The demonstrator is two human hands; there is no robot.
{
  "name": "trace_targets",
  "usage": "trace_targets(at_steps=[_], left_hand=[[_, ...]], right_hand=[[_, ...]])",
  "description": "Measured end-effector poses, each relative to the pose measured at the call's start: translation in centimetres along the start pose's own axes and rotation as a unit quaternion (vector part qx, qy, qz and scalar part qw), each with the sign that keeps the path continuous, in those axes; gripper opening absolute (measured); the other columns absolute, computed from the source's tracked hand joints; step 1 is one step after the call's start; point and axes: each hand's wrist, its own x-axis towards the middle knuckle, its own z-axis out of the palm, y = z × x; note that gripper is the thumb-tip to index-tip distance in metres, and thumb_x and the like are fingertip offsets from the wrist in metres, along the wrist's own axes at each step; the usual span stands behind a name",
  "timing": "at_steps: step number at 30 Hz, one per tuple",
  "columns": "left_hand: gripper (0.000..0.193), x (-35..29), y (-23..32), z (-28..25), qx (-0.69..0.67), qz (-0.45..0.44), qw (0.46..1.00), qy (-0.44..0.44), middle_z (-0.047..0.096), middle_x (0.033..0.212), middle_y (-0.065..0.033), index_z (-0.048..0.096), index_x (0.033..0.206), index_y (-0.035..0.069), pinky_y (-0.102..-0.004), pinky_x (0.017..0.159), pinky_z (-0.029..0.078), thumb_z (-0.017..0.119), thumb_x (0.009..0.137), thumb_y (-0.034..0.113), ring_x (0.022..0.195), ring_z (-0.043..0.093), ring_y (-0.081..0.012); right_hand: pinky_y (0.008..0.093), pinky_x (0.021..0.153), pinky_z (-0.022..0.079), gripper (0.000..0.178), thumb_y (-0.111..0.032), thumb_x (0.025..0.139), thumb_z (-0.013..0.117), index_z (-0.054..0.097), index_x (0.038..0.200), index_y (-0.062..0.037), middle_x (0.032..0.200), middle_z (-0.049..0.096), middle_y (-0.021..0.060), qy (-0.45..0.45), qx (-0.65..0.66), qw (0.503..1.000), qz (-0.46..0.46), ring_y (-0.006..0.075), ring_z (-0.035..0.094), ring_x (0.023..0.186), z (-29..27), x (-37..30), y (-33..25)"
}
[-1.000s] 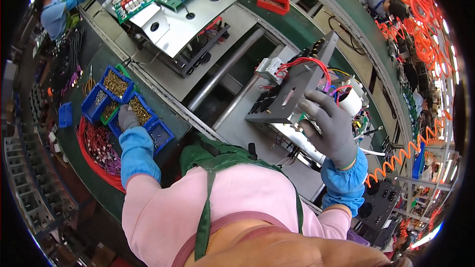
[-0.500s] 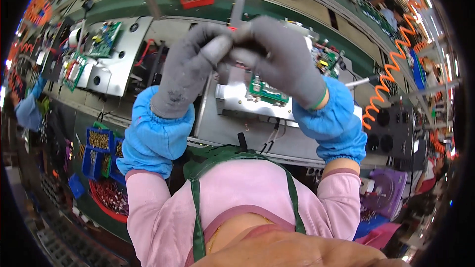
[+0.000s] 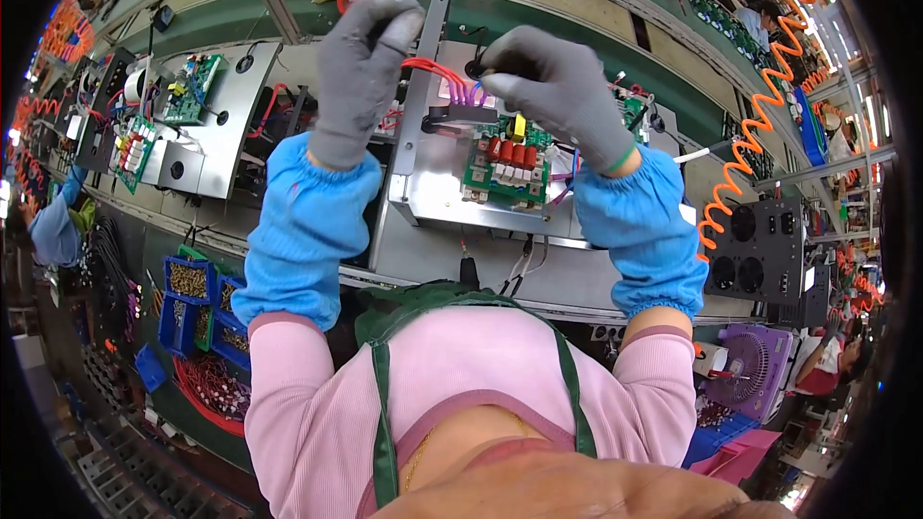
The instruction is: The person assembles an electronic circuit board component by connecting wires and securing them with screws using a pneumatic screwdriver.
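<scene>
My left hand (image 3: pixel 361 77), in a grey glove, is raised over the left edge of an open metal chassis (image 3: pixel 423 194). Its fingers are closed, and a bundle of red wires (image 3: pixel 433 65) comes out from it toward the right. Purple wire ends (image 3: pixel 471 92) hang at the bundle's far end, close to my right fingertips. My right hand (image 3: pixel 558 86), gloved too, has its fingers curled together; what they pinch, if anything, is hidden. Below the hands sits a green circuit board (image 3: pixel 505 173) with red and white parts. A black bar-shaped part (image 3: pixel 460 116) lies beside it.
Another metal chassis with boards (image 3: pixel 207 149) stands at the left. Blue bins of screws (image 3: pixel 189 279) are at lower left. An orange coiled hose (image 3: pixel 745 149) hangs at right, near a black panel with round openings (image 3: pixel 750 255). A purple fan (image 3: pixel 755 370) stands below it.
My hands were together over the chassis and have moved apart, the left one up and leftward. The red wires and the circuit board between them now show.
</scene>
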Motion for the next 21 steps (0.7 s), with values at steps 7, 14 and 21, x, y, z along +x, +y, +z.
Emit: trace_targets(at_steps=[7,14,21], left_hand=[[0.021,-1.7,-4.1,-0.6,0.047,-0.05,0.997,-0.04,0.065,0.094,-0.0058,0.061,0.104,0.003,-0.0239,0.077,0.049,0.061,0.088,0.016,0.085,0.06,-0.0108],[0.025,-1.4,-3.4,-1.1,0.024,-0.102,0.993,-0.061,0.063,0.104,-0.0087,0.058,0.113,0.001,-0.0253,0.085,0.047,0.054,0.092,0.013,0.094,0.059,-0.0128],[0.027,-1.7,-3.8,-2.9,-0.131,-0.095,0.987,0.014,0.063,0.104,-0.0085,0.056,0.117,0.001,-0.0253,0.088,0.049,0.052,0.09,0.004,0.097,0.059,-0.0142]], right_hand=[[0.0301,0.064,0.05,0.02,-0.024,0.073,0.071,0.072,0.084,-0.007,0.076,0.067,0.0096,-0.136,-0.204,0.969,-0.022,0.0198,0.063,0.067,2.0,4.7,0.2],[0.0361,0.068,0.053,0.027,-0.027,0.065,0.067,0.071,0.079,-0.0037,0.073,0.065,0.0166,-0.242,-0.445,0.862,0.016,0.0311,0.064,0.07,3.7,6.5,-2.8],[0.0374,0.066,0.052,0.025,-0.025,0.066,0.066,0.071,0.08,-0.0056,0.077,0.065,0.0166,-0.264,-0.458,0.848,-0.023,0.0314,0.065,0.073,3.9,6.8,-3.6]])
